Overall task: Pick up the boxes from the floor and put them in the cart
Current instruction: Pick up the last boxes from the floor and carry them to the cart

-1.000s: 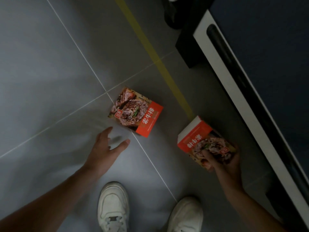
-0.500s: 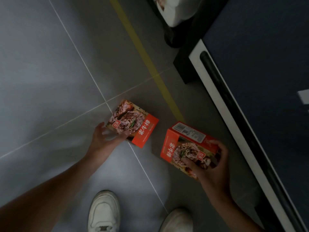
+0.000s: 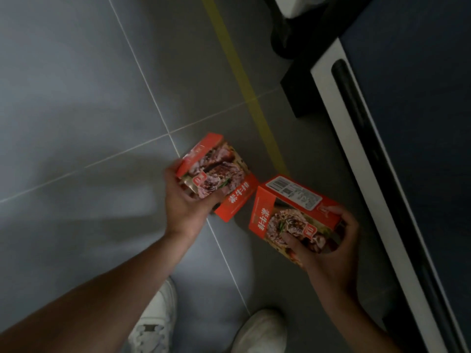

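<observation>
Here, in the middle of the frame, the left hand [image 3: 186,205] has its fingers wrapped around one red box [image 3: 216,178]. Just right of it, the right hand [image 3: 328,253] grips another red box [image 3: 293,215] above the grey floor [image 3: 76,98]. The cart [image 3: 339,123] edge runs along the right.

My left hand [image 3: 186,202] and its box [image 3: 216,174] are motion-blurred. My thumb covers part of the right box [image 3: 293,217]. My shoes [image 3: 260,332] are cut off by the bottom edge.
</observation>
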`<state>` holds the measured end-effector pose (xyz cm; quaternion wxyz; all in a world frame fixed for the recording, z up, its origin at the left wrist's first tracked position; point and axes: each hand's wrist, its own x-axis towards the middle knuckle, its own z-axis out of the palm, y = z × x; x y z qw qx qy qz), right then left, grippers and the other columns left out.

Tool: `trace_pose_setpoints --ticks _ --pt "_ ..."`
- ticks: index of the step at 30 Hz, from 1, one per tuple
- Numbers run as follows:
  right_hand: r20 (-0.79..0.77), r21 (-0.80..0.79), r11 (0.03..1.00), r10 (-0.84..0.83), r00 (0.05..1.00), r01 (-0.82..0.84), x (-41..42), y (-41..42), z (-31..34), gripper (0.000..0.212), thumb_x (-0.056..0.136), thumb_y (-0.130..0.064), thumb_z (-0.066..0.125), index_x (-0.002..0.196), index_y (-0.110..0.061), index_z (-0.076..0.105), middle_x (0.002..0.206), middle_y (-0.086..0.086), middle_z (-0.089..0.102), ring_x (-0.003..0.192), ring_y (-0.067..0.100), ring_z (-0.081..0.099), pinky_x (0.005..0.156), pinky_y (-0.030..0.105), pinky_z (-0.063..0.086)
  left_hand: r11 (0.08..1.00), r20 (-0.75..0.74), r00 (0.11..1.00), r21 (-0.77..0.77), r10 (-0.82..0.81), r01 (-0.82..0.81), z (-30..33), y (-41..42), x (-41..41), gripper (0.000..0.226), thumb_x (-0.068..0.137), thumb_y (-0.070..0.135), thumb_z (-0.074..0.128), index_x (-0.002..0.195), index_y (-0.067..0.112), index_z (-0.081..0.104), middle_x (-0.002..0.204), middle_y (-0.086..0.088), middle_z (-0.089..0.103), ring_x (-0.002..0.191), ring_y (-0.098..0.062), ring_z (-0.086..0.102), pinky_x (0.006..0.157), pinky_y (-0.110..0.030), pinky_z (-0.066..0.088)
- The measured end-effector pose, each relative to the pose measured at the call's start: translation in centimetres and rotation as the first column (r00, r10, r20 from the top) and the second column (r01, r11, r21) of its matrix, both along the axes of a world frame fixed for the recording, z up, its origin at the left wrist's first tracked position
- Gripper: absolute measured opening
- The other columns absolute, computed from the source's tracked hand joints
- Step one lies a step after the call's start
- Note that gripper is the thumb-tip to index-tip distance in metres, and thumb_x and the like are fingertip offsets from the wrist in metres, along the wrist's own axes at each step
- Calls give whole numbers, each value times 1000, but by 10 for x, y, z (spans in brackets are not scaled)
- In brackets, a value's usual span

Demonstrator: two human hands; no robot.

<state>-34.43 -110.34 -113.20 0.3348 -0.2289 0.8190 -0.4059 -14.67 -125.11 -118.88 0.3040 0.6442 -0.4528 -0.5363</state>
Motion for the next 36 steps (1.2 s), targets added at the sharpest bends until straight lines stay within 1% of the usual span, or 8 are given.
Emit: trace_pose_setpoints --ticks 5,7,12,15,19,23,28,36 --pt "-90 65 991 119 989 -113 1 -7 44 99 51 -13 99 118 -58 43 141 -8 41 120 0 54 78 20 58 994 87 993 -62 -86 92 44 -9 26 100 43 27 100 129 34 49 129 -7 54 117 -26 59 98 -50 52" --pt "-147 85 982 177 973 -166 3 -11 65 106 50 -14 100 122 -62 40 136 -14 37 121 -4 49 84 18 55 986 120 984 -93 -129 141 70 -8 39 103 44 28 98 133 39 47 130 -4 50 122 -24 54 104 -47 48" --pt "-191 180 959 253 948 -219 18 -23 145 132 46 -40 99 152 -49 21 141 -14 32 136 20 43 104 52 49 975 276 951 -124 -142 182 175 -18 79 123 51 12 98 151 31 30 132 3 36 126 -7 41 108 -10 29" --pt "-205 157 950 300 932 -271 32 -35 206 133 42 -55 96 154 -37 25 138 -10 35 133 19 46 106 48 47 976 359 924 -118 -130 183 245 -32 103 124 49 14 98 151 23 28 129 7 32 130 -16 39 112 -27 29" --pt "-306 41 948 312 899 -315 48 -45 300 116 41 -49 98 141 -26 44 128 -12 39 121 21 49 102 44 46 971 404 909 -160 -101 179 351 -43 125 105 41 45 88 131 17 41 116 8 35 119 -21 43 102 -32 36" --pt "-403 -110 920 305 863 -377 47 -44 395 115 41 -20 102 139 -27 44 133 -23 41 121 26 55 104 39 43 967 396 915 -190 -80 167 466 -44 136 104 47 31 100 132 23 40 121 1 52 113 -24 55 91 -34 42" --pt "-413 -154 911 293 862 -383 32 -49 533 111 49 -34 101 141 -44 39 133 -15 55 122 13 57 102 42 47 950 403 913 -255 -66 181 615 -51 132 98 49 34 99 125 40 39 116 4 64 103 -20 64 84 -35 50" --pt "-579 -84 876 345 739 -475 2 -52 725 100 67 -57 87 144 -14 39 137 4 53 123 20 53 103 43 47 900 383 923 -391 -33 194 797 -26 103 97 55 32 97 135 20 43 119 6 59 102 -11 57 83 -25 42"
